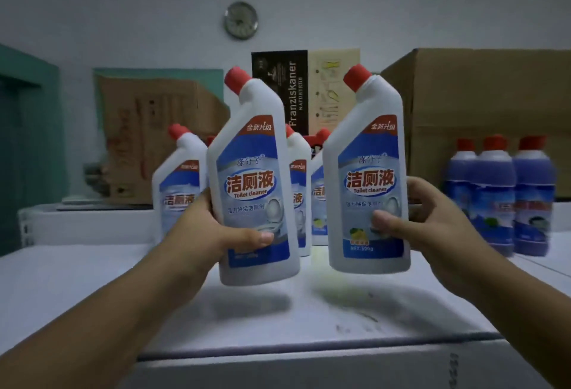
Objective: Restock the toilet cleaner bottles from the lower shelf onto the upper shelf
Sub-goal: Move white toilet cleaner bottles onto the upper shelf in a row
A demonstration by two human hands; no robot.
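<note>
Head view: the left hand (216, 228) grips a white toilet cleaner bottle, the left bottle (256, 178), low on its body, thumb pressed across the front label and fingers curled round its left side. The right hand (426, 218) holds the right bottle (367, 172) the same way, thumb on the label and fingers wrapped round its right side. Both bottles have red caps on angled necks and face the camera. They hang just above the white shelf (92, 280), not touching it, with their shadows on the surface below; the left one leans slightly. Behind and between them stand more bottles of the same kind (177, 184), upright on the shelf. Further right is a row of purple bottles (497, 197) with red caps, blurred. At the back are a large cardboard box (482, 104), a smaller cardboard box (154, 129) and a dark carton (279, 89) printed "Franziskaner". A round dial (241, 20) hangs on the wall.
</note>
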